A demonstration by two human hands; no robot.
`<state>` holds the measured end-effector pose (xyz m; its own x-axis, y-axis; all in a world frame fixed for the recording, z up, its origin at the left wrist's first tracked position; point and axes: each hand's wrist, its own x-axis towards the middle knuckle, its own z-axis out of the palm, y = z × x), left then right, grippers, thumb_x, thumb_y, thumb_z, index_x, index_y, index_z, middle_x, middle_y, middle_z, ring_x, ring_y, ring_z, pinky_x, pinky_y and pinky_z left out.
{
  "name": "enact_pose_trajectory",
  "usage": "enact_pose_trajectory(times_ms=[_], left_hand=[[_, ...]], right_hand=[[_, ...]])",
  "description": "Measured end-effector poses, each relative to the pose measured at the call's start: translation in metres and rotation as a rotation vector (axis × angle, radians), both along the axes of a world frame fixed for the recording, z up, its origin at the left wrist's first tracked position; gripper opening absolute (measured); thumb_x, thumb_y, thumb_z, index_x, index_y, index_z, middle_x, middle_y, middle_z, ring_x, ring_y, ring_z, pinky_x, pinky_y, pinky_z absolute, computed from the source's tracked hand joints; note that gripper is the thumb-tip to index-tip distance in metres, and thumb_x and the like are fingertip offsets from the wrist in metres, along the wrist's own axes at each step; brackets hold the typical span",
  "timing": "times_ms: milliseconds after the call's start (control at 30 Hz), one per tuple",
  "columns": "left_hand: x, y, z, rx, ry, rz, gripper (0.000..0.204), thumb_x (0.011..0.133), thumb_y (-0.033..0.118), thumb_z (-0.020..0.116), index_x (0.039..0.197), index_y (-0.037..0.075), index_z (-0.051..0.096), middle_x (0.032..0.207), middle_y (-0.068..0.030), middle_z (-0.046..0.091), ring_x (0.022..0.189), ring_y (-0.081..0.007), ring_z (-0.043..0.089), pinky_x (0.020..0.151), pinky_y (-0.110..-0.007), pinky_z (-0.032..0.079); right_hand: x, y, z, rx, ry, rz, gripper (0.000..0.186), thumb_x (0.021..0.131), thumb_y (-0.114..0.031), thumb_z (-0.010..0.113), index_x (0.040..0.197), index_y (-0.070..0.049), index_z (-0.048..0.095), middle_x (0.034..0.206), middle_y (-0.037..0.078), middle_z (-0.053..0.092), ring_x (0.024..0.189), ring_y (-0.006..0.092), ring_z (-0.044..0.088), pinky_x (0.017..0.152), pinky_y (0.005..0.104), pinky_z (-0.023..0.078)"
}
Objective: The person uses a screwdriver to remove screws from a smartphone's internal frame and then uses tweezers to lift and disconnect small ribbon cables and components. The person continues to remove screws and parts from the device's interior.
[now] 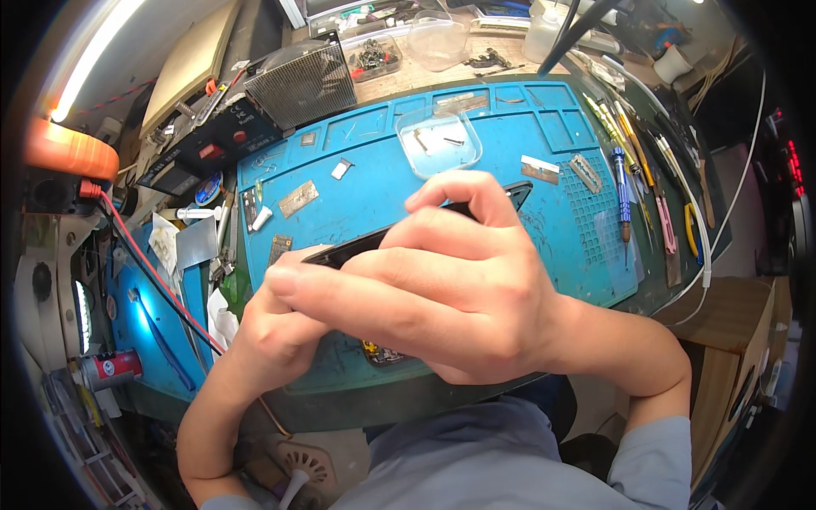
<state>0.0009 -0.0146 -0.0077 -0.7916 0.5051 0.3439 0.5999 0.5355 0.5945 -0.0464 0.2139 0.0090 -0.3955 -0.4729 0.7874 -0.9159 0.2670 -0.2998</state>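
Blue mat (357, 200) beneath, left hand (279, 325) and curled right hand (476, 293) clasp a black slab (355, 247).

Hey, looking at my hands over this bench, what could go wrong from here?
The slim black device, held between your left hand and right hand, might slip and drop onto the blue mat. It could then strike the yellow-and-black part visible below your hands. The clear tray with small parts sits just beyond your right hand, so a bump might scatter them.
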Motion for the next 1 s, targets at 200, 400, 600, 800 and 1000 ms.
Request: enact_pose_trajectory(times_ms=[200,400,600,800,1000], left_hand=[[-0.001,-0.003,0.004,-0.070,0.010,-0.041,0.039,0.071,-0.011,0.065,0.105,0.004,0.075,0.112,-0.0187,0.070,0.105,-0.0399,0.066,0.089,-0.046,0.053],[0.001,-0.005,0.002,-0.126,0.066,-0.026,0.042,0.068,-0.014,0.063,0.103,0.005,0.077,0.117,-0.0197,0.067,0.104,-0.0401,0.066,0.090,-0.046,0.052],[-0.001,-0.003,0.013,-0.104,-0.042,-0.096,0.035,0.073,-0.019,0.061,0.099,0.000,0.075,0.124,-0.0244,0.058,0.113,-0.0397,0.066,0.094,-0.044,0.058],[-0.004,0.001,0.015,-0.096,-0.043,-0.119,0.030,0.078,-0.021,0.059,0.099,-0.003,0.073,0.127,-0.0254,0.055,0.114,-0.0387,0.066,0.097,-0.045,0.059],[-0.004,-0.001,0.013,-0.077,-0.061,-0.123,0.034,0.076,-0.021,0.058,0.100,-0.002,0.073,0.126,-0.0252,0.056,0.115,-0.0386,0.065,0.096,-0.044,0.059]], right_hand=[[0.001,-0.005,0.003,-0.045,-0.065,0.004,0.038,0.085,-0.022,0.067,0.123,-0.016,0.068,0.078,-0.008,0.058,0.077,0.0123,0.058,0.079,0.0324,0.042],[-0.006,0.002,0.009,0.070,-0.041,0.015,0.037,0.084,-0.024,0.066,0.120,-0.016,0.068,0.075,-0.006,0.058,0.078,0.0144,0.059,0.072,0.0337,0.040],[-0.008,-0.001,0.012,0.043,-0.112,0.026,0.039,0.083,-0.024,0.066,0.120,-0.012,0.069,0.076,-0.005,0.061,0.080,0.0162,0.061,0.071,0.0335,0.041],[-0.012,0.000,0.008,0.056,-0.020,-0.018,0.042,0.083,-0.025,0.066,0.122,-0.011,0.069,0.075,-0.005,0.061,0.080,0.0167,0.061,0.070,0.0336,0.042],[-0.011,-0.001,0.008,0.031,-0.024,-0.018,0.042,0.081,-0.025,0.066,0.120,-0.010,0.069,0.076,-0.004,0.061,0.080,0.0166,0.060,0.070,0.0334,0.043]])
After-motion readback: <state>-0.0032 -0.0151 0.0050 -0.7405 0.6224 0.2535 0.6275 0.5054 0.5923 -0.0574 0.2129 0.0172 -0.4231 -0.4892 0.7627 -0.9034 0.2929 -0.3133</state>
